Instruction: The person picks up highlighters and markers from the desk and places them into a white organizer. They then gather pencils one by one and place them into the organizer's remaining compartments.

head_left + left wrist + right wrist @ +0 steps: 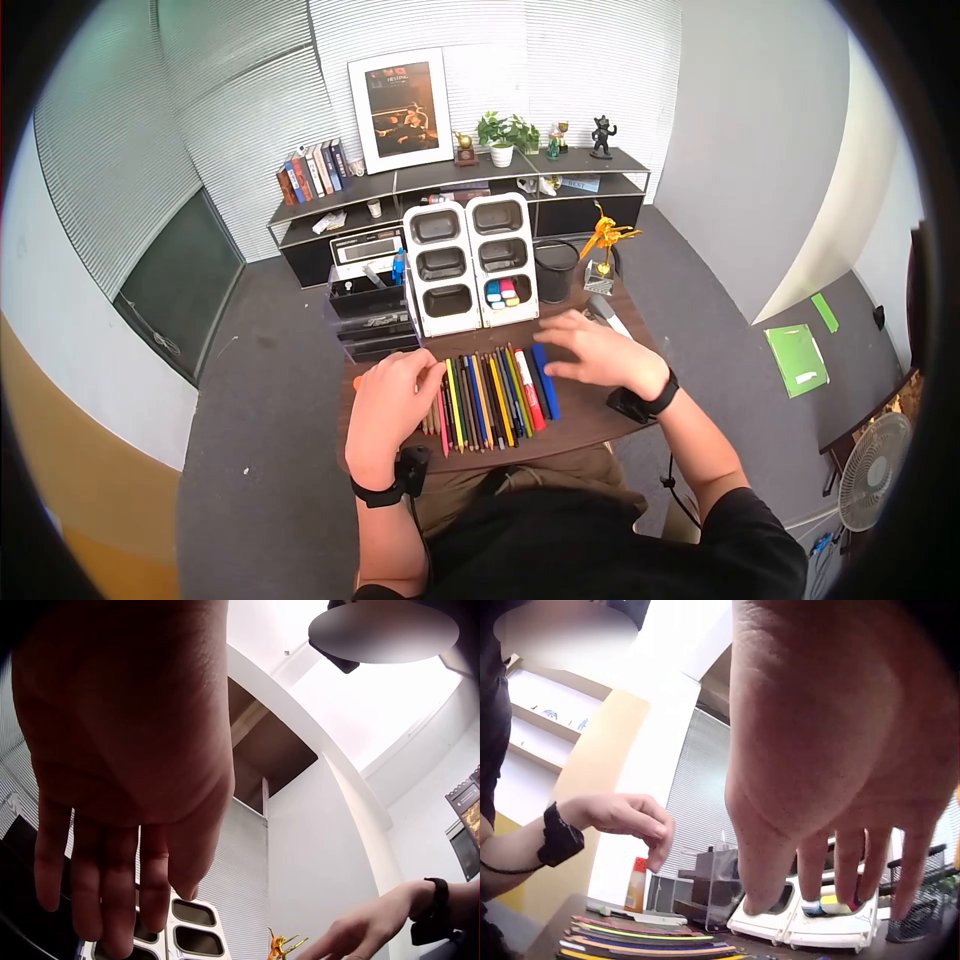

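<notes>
- Head view: a row of coloured pencils and markers [495, 395] lies side by side on the brown wooden desk [590, 420]. The left hand [390, 400] hovers at the row's left end, fingers loosely bent, holding nothing. The right hand [595, 350] is spread flat, fingers straight, just beside the row's right end, near a blue marker [545, 380]. Behind the row stand two white plastic organiser racks [470, 262], one bin holding small coloured erasers [503, 292], and a black mesh cup [556, 268].
- Left wrist view: the left hand [124, 765] hangs with fingers relaxed and empty above the white racks [187, 930]; the right hand [360, 930] shows at lower right.
- Right wrist view: the right hand [840, 765] has straight fingers pointing down; the pencil row [645, 941] lies below the loosely curled left hand [626, 817].
</notes>
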Demonstrator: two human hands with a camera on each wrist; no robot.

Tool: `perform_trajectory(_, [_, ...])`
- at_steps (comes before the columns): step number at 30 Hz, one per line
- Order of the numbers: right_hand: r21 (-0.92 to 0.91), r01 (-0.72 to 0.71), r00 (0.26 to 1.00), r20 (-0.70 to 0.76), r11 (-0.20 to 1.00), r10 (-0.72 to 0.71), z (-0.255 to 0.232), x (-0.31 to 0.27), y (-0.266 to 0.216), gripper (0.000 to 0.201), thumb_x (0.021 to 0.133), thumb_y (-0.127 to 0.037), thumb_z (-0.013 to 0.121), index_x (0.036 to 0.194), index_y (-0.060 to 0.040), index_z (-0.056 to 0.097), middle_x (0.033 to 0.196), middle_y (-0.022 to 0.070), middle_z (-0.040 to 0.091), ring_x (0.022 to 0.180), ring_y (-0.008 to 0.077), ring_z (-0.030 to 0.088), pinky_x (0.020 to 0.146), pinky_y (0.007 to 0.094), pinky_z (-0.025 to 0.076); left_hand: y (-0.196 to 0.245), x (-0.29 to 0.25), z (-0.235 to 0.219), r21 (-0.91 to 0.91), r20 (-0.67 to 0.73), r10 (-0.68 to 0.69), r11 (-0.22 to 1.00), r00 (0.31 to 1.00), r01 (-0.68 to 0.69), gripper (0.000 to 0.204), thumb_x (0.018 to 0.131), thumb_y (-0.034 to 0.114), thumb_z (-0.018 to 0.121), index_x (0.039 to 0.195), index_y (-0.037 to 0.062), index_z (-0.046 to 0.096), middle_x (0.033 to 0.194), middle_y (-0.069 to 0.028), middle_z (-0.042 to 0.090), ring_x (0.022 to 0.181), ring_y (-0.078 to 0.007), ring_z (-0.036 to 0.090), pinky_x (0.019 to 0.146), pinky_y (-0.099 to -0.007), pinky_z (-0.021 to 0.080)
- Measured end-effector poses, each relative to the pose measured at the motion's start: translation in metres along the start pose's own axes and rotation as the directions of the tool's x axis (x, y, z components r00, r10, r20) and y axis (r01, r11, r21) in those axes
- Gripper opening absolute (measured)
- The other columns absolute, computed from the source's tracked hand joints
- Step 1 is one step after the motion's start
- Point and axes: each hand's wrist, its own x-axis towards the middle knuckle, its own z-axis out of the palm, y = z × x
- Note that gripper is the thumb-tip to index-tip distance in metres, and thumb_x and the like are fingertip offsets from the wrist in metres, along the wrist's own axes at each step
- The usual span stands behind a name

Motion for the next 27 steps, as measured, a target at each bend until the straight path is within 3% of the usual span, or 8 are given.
perform_trajectory(2, [-0.017,-0.014,0.988,0.152,1.0,0.017,-0.005,-0.016,-0.005,0.059,0.098,-0.034,0.081,0.143,0.0009,0.067,0.146,0.0187,0.067,0.142,0.0364,0.056,0.118,0.0456,0.05,0.003,-0.001,-0.006,-0.013,-0.014,-0.011,1.0,1.0,0.011,0.022,0.101,0.022,0.073,0.098,0.0005,0.074,0.085,-0.0159,0.074,0.077,-0.0334,0.071,0.071,-0.0432,0.054])
perform_trajectory(10, [-0.083,-0.044,0.976,0.21,0.996,0.06,-0.025,-0.058,-0.014,0.058,0.099,-0.036,0.079,0.142,0.0,0.067,0.143,0.0156,0.068,0.14,0.0332,0.059,0.116,0.0454,0.052,-0.004,0.0,-0.013,-0.009,-0.043,-0.05,0.999,0.998,0.05,0.021,0.101,0.019,0.074,0.102,-0.0019,0.074,0.087,-0.0178,0.075,0.075,-0.0323,0.071,0.071,-0.0417,0.055])
perform_trajectory(12, [-0.03,-0.11,0.951,0.287,0.993,0.114,-0.035,-0.061,-0.015,0.062,0.101,-0.038,0.077,0.147,0.0019,0.065,0.152,0.0199,0.064,0.145,0.0365,0.056,0.119,0.0458,0.049,-0.004,0.0,-0.012,-0.009,-0.034,-0.061,0.998,0.998,0.061,0.022,0.101,0.019,0.074,0.101,-0.0031,0.073,0.088,-0.0187,0.075,0.075,-0.0325,0.072,0.072,-0.0417,0.055])
perform_trajectory(15, [-0.004,-0.155,0.957,0.246,0.988,0.151,-0.035,-0.07,-0.014,0.061,0.101,-0.036,0.076,0.147,0.002,0.064,0.151,0.0198,0.064,0.145,0.0363,0.056,0.12,0.0457,0.049,0.0,0.0,-0.012,-0.03,-0.024,-0.037,0.999,0.999,0.036,0.022,0.101,0.018,0.074,0.101,-0.0039,0.073,0.088,-0.0194,0.075,0.075,-0.0326,0.072,0.072,-0.0418,0.055])
perform_trajectory(20, [-0.018,-0.066,0.977,0.204,0.998,0.068,-0.04,-0.084,-0.005,0.056,0.1,-0.035,0.078,0.143,-0.0016,0.067,0.142,0.0177,0.068,0.137,0.0362,0.062,0.114,0.0461,0.053,0.001,0.0,-0.013,-0.044,0.005,-0.056,0.997,0.998,0.056,0.022,0.1,0.018,0.074,0.1,-0.0043,0.072,0.085,-0.0195,0.074,0.074,-0.0327,0.071,0.071,-0.042,0.055])
perform_trajectory(22, [-0.015,-0.182,0.955,0.234,0.983,0.181,-0.059,-0.087,-0.012,0.055,0.1,-0.035,0.077,0.144,-0.0034,0.067,0.143,0.0182,0.068,0.137,0.0364,0.063,0.114,0.0464,0.053,0.0,0.0,-0.01,-0.045,-0.014,-0.043,0.998,0.999,0.043,0.022,0.1,0.018,0.073,0.1,-0.0044,0.072,0.084,-0.0196,0.073,0.073,-0.0326,0.07,0.07,-0.0422,0.054])
perform_trajectory(27, [-0.08,-0.178,0.957,0.22,0.981,0.191,-0.075,-0.087,-0.018,0.054,0.1,-0.035,0.078,0.144,-0.0047,0.068,0.14,0.0188,0.07,0.133,0.038,0.065,0.112,0.0473,0.055,0.003,0.001,-0.01,-0.055,0.005,-0.051,0.997,0.999,0.051,0.023,0.101,0.019,0.072,0.1,-0.004,0.072,0.084,-0.0193,0.073,0.074,-0.0341,0.071,0.071,-0.0428,0.054])
